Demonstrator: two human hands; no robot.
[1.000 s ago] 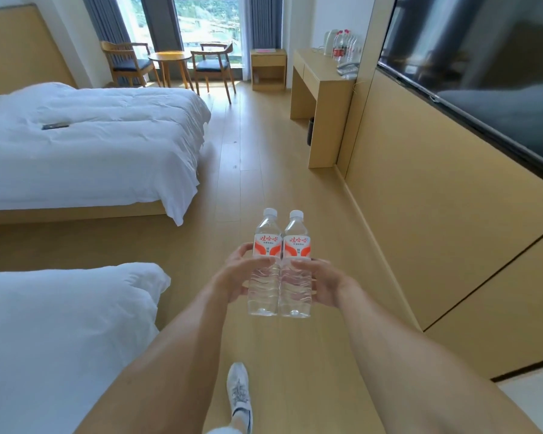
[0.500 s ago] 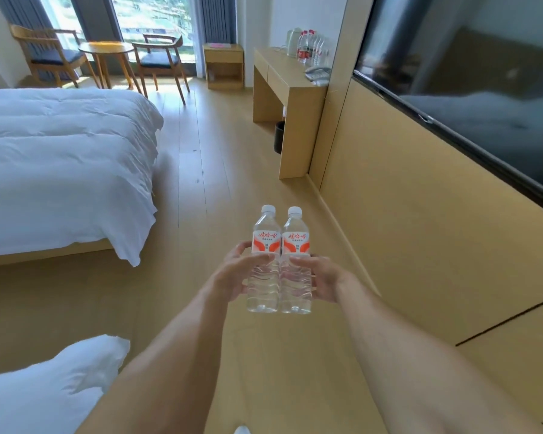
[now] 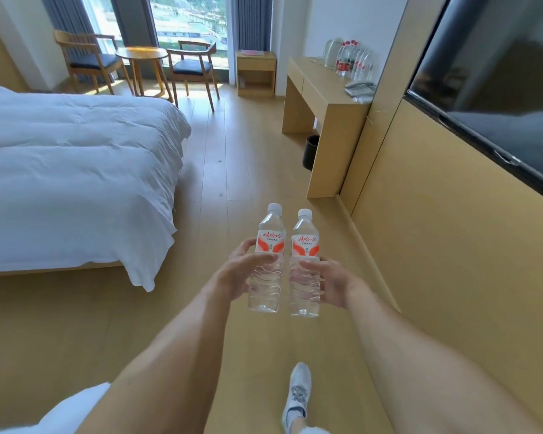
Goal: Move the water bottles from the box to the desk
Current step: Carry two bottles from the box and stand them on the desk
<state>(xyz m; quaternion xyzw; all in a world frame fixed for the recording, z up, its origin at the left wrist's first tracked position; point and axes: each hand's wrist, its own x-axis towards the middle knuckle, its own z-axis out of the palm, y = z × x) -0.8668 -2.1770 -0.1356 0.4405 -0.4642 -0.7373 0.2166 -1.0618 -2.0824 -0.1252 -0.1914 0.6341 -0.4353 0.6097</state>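
A hotel room with a pale wood floor (image 3: 232, 170) stretches ahead of you, and a wooden counter (image 3: 320, 89) stands against the right-hand wall, well ahead of your hands and a little to their right. Take that counter as the landmark. Left of it, across the open floor, is a bed (image 3: 76, 170) with white bedding. Beyond it, by the window, are a small cabinet (image 3: 256, 73), a round table (image 3: 141, 54) and two chairs. Under the counter's near end sits a dark bin (image 3: 311, 151).

You hold two water bottles out in front of you, one per hand, both upright with their long axes vertical and white caps on top. Your left hand (image 3: 232, 274) grips the left bottle (image 3: 268, 258), fingers (image 3: 248, 245) curled round its far side and thumb across the front. Your right hand (image 3: 333, 283) grips the right bottle (image 3: 304, 264) the same way. The two bottles stand just beside each other, nearly touching. Both are well short of the counter; your right hand is the nearer one to it.

On the counter's far end stand a white kettle (image 3: 333, 53) and a cluster of bottles (image 3: 353, 59), at least four, too tightly packed to count exactly. A telephone (image 3: 359, 88) lies at the near end. No box is in view. One white shoe (image 3: 298, 393) shows below your arms.
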